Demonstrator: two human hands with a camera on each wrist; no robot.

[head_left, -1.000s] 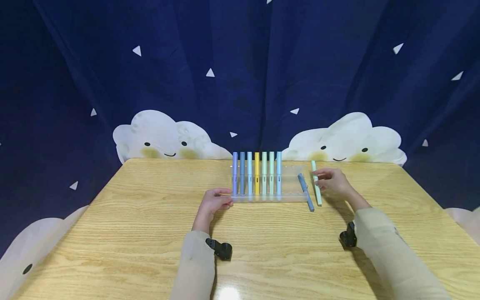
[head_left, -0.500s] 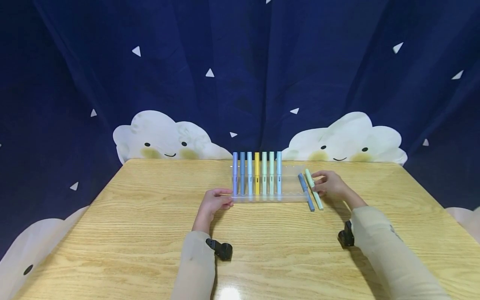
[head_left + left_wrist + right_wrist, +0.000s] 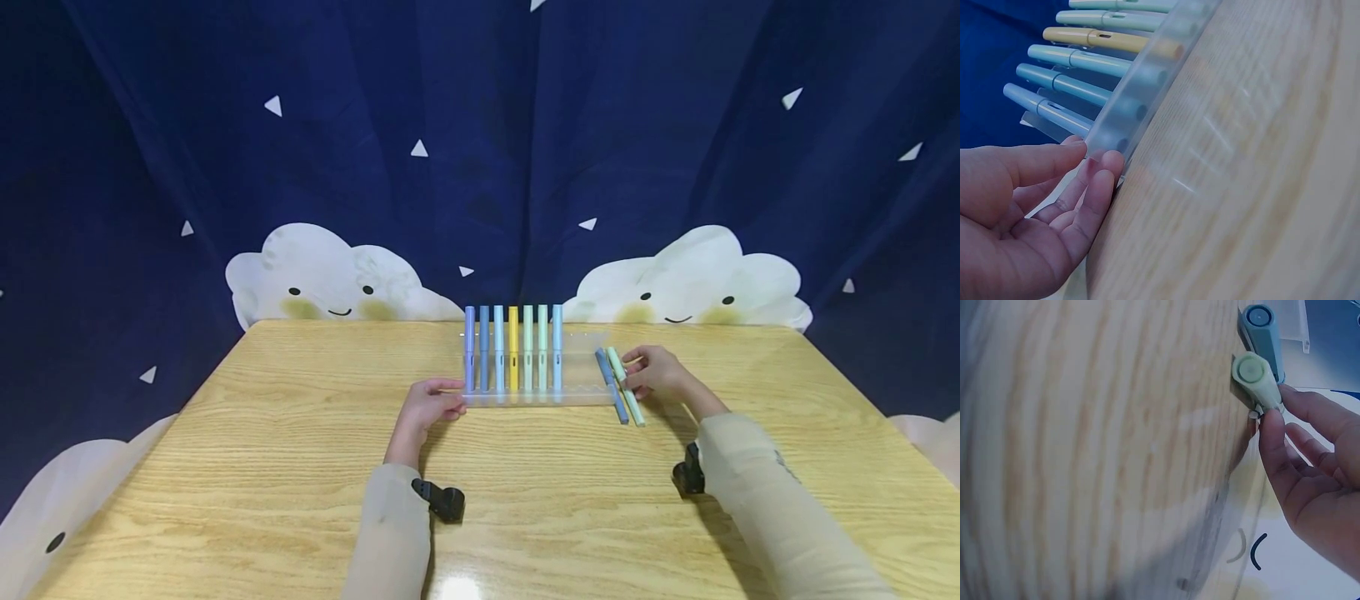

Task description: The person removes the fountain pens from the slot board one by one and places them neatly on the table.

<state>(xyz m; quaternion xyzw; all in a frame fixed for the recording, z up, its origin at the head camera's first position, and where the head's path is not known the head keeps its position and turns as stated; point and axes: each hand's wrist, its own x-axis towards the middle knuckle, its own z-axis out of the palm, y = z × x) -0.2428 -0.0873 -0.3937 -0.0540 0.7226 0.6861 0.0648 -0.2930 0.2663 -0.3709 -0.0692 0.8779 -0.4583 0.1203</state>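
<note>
A clear plastic pen stand (image 3: 577, 395) holds several upright pens, among them a yellow pen (image 3: 513, 333) and a purple-blue pen (image 3: 470, 342). At the stand's left end, my left hand (image 3: 429, 408) grips its front corner between thumb and fingers; the left wrist view shows the hand (image 3: 1041, 212) at that edge. My right hand (image 3: 656, 373) pinches a light green pen (image 3: 633, 407) on its right side. In the right wrist view, the green pen (image 3: 1252, 367) lies close beside a dark blue pen (image 3: 1263, 337), which slants at the stand's right end.
Everything stands on a wooden table (image 3: 300, 467), near its far edge. Behind it hangs a dark blue curtain (image 3: 480, 167) with white triangles and clouds. A black wrist camera (image 3: 442, 502) sits on the left sleeve, another camera (image 3: 688, 472) on the right.
My right hand has moved slightly left and nearer with the light green pen, which now slants alongside the dark blue pen. The left hand and the stand have stayed put.
</note>
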